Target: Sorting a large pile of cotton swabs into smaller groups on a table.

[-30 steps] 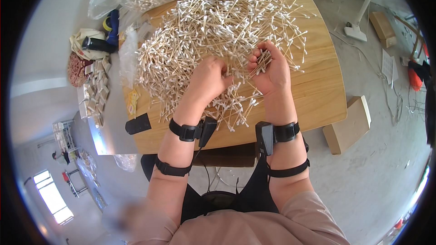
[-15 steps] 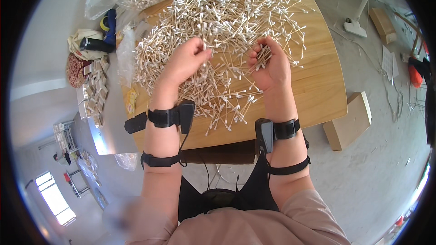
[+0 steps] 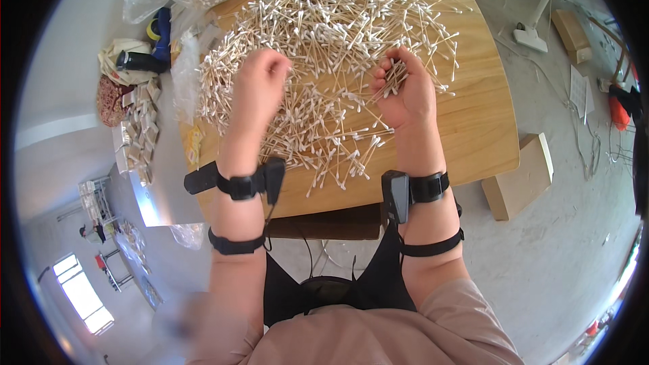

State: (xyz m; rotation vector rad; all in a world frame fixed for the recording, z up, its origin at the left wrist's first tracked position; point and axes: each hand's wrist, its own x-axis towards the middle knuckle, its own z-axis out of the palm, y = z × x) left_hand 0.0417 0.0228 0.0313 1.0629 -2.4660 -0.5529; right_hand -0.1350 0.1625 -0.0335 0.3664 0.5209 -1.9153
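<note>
A big loose heap of cotton swabs [image 3: 331,34], with white tips and pale wooden sticks, covers much of the wooden table [image 3: 473,122]. Over the right part of the heap, my right hand [image 3: 411,98] is curled around a bundle of cotton swabs [image 3: 394,80], their ends showing between fingers and palm. My left hand [image 3: 259,78] hovers above the left part of the heap, slightly smeared by motion. Its fingers are drawn together at the thumb; whatever they hold, if anything, is too small to make out.
Clear plastic bags [image 3: 186,84] lie along the table's left edge. Beyond them are a black bottle [image 3: 138,61], a blue and yellow tape roll [image 3: 161,30] and several small packs [image 3: 140,128]. On the floor at right stands a cardboard box [image 3: 520,179].
My left hand has moved left, away from the middle of the heap. My right hand stays nearly in place, still around its bundle of cotton swabs.
</note>
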